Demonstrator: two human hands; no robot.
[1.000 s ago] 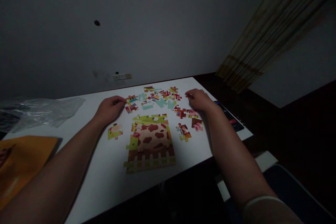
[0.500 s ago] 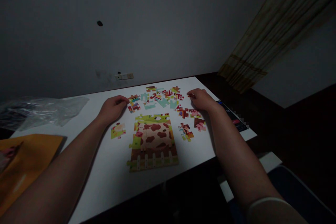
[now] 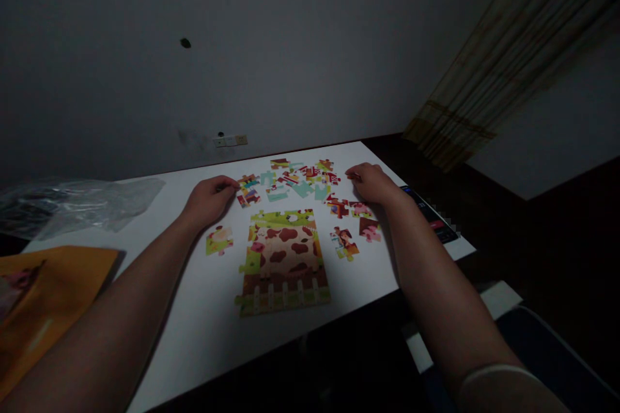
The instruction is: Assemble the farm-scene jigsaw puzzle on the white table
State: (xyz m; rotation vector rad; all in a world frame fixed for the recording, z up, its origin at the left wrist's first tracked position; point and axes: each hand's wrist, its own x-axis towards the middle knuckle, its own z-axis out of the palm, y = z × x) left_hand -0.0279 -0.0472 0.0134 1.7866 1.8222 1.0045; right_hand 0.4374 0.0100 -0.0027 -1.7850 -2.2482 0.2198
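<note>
Part of a jigsaw puzzle (image 3: 287, 258), showing a spotted cow behind a white fence, lies joined on the table between my forearms. My left hand (image 3: 212, 200) is closed, its thumb and forefinger together at the left edge of a puzzle piece (image 3: 248, 182). Across the loose pile, my right hand (image 3: 372, 182) has its fingers pinched together; a small dark reddish bit shows under the fingertips, too small to make out. Loose pieces (image 3: 303, 188) lie between the hands. Below my right hand are a horse piece (image 3: 344, 243) and a pink piece (image 3: 370, 230).
A single yellow-green piece (image 3: 219, 241) lies left of the cow picture. Clear plastic wrapping (image 3: 97, 203) and an orange packet (image 3: 62, 277) are at the left of the white table (image 3: 194, 335). A phone-like dark screen (image 3: 431, 214) lies by the right edge.
Both hands stay in nearly the same place, and the pieces have not visibly moved. The whole view has shifted very slightly.
</note>
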